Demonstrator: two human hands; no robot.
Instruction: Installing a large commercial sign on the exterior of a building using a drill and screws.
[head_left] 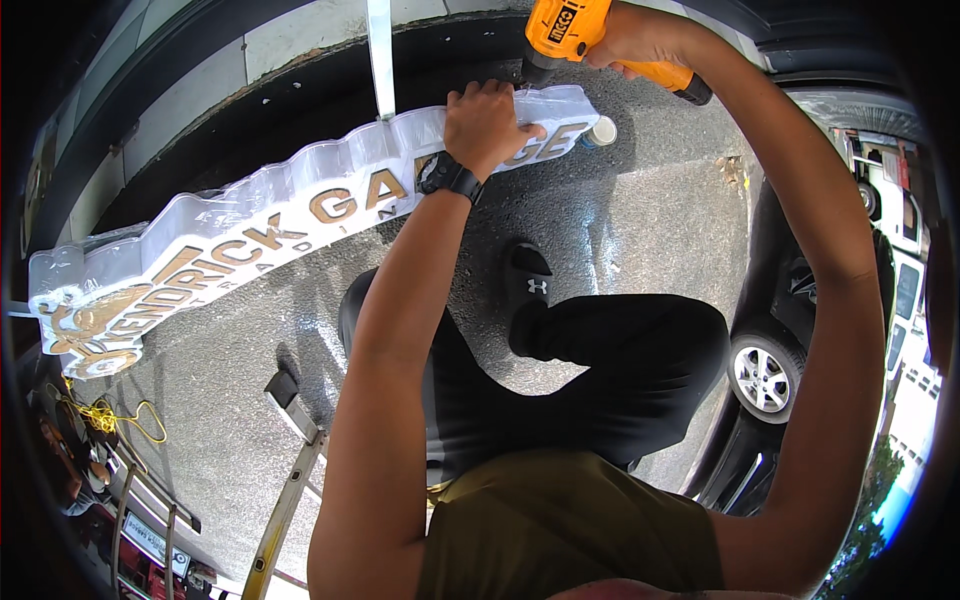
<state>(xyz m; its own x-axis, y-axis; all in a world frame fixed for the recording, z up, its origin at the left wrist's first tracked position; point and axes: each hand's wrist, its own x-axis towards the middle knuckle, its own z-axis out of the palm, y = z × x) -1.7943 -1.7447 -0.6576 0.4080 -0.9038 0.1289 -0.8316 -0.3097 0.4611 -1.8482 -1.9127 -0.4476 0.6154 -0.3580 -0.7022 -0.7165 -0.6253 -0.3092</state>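
A long white sign [240, 195] with brown-faced raised letters and an emblem at its left end stretches across the far side. Clear plastic film covers much of it. My left hand [487, 125], below a black wristwatch [452, 178], grips the sign's upper edge near the right end, fingers over the top and thumb spread across the front. In my right hand [635, 38] is an orange and black power drill [568, 25], held by its handle. The drill's chuck [538, 66] points down at the sign's top edge, just right of my left fingers. The tip's exact contact is hard to make out.
A white upright bar [380, 60] meets the sign's back. Below, on grey pavement [640, 220], are a small round container [603, 131] and a yellow-edged ladder [280, 510]. Yellow cord [105, 415] lies at left. A dark car's wheel [765, 378] stands at right.
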